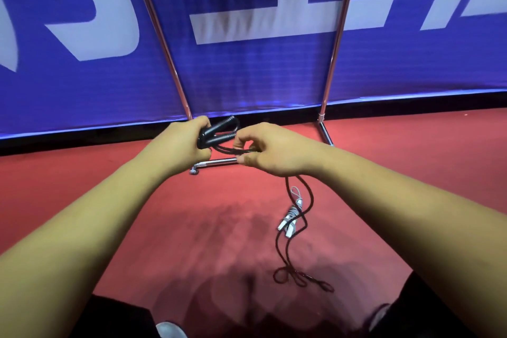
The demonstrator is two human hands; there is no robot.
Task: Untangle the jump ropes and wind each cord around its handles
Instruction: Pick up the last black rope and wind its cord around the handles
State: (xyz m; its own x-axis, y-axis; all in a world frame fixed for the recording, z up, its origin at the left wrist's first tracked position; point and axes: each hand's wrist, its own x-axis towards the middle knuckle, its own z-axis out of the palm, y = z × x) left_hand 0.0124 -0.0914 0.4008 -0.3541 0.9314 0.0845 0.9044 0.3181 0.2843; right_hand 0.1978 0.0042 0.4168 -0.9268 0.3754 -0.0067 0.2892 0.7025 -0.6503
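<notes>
Left hand [181, 143] grips two black plastic handles [216, 133]; right hand [270, 152] pinches thin black cord [285, 228], white wound rope [290, 218] at five o'clock

Open red floor [192, 228] lay below; a metal stand [216, 163] and blue banner [247, 77] blocked ahead.

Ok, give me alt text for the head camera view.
Left hand grips two black handles while the right hand pinches the dark cord, which trails in loops to the red floor. A white jump rope lies wound there.
</notes>
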